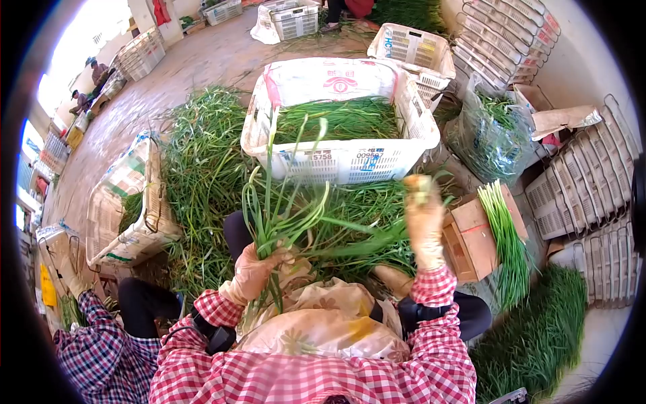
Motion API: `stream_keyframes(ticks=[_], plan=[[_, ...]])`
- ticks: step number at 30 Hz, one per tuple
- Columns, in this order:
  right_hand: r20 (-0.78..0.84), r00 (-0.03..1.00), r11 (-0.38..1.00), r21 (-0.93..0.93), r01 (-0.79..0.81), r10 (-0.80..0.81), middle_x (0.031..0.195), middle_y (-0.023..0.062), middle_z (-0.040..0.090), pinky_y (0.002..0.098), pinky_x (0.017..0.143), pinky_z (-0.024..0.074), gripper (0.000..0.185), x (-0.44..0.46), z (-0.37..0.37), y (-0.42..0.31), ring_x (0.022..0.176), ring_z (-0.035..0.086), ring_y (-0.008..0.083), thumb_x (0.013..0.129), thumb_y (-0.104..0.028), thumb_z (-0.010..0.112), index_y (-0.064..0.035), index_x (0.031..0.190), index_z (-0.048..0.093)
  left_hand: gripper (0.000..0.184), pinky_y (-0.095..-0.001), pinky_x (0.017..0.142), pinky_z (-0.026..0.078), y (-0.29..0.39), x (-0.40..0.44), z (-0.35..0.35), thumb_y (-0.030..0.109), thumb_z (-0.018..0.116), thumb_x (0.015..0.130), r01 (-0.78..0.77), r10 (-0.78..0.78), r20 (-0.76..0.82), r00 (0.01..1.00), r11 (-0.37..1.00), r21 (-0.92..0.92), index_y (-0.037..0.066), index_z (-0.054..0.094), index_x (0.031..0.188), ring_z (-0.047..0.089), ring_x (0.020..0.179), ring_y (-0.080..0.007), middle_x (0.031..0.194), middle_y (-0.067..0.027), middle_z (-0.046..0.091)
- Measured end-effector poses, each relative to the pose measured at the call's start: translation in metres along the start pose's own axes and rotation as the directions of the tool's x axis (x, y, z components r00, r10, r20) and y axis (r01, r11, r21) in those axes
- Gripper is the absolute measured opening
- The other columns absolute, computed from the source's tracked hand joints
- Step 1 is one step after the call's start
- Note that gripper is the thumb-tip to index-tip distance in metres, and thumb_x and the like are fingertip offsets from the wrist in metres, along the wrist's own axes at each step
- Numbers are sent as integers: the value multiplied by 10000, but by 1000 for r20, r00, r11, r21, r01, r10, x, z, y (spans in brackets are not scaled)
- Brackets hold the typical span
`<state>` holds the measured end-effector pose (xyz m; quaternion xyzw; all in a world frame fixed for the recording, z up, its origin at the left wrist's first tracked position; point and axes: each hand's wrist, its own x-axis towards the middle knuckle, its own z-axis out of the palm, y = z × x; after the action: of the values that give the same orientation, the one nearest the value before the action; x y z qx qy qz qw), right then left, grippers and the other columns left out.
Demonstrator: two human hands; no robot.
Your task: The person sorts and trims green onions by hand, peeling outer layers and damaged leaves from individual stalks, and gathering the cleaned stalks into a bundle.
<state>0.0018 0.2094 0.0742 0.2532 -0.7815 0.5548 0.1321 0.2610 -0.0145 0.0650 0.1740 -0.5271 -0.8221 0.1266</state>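
In the head view, the gloved left hand (254, 275) is clenched around a bunch of long-leaved greens (264, 232) above the lap, its long axis running away from the wearer, with leaves fanning out beyond the fist toward a white plastic crate (340, 163) and a short end jutting back below it; whether the blurred, raised gloved right hand (424, 219) grasps anything, I cannot tell. Beyond and left of the grip, loose leaves (205, 151) cover the concrete floor (145, 87); rightward stand a wooden box (470, 237) bearing a neat green bundle (501, 225) and stacked crates (572, 185).
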Motion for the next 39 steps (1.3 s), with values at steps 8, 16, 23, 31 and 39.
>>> stream_keyframes(ticks=[8,16,23,31,39], plan=[[801,433,605,113,-788,414,624,-22,577,210,437,315,210,-34,48,-57,482,413,48,805,-258,703,-73,905,701,388,-399,857,521,-7,-7,4,-111,538,823,-27,25,81,996,999,20,37,536,1181,580,1046,-262,1207,-114,548],[764,580,878,39,-477,281,822,86,673,341,724,496,171,-17,20,-41,763,613,187,835,-201,604,-51,879,675,331,-285,813,497,18,-8,-7,-72,541,834,151,-165,68,984,972,182,10,548,1154,611,938,-171,1073,-70,623],[96,951,797,-574,-188,293,813,205,645,366,482,511,412,13,-8,32,625,632,291,900,-293,514,15,1169,471,299,-301,800,508,13,-12,-24,-85,567,810,104,-103,64,993,995,-2,26,592,1086,625,934,-201,1070,-76,626],[834,451,369,330,-869,317,624,-36,515,194,405,251,265,-43,44,-45,453,344,38,851,-159,644,-10,1070,631,412,-296,917,456,5,-8,-8,-72,560,842,166,-198,204,959,973,162,45,504,1233,544,1044,-144,1150,-45,579],[94,908,444,849,-288,409,900,113,656,253,675,504,155,21,6,122,725,601,166,891,-107,569,21,976,589,241,-296,719,470,22,-26,-7,13,572,846,-214,-15,317,948,709,673,45,581,1084,550,799,-144,885,-60,604]])
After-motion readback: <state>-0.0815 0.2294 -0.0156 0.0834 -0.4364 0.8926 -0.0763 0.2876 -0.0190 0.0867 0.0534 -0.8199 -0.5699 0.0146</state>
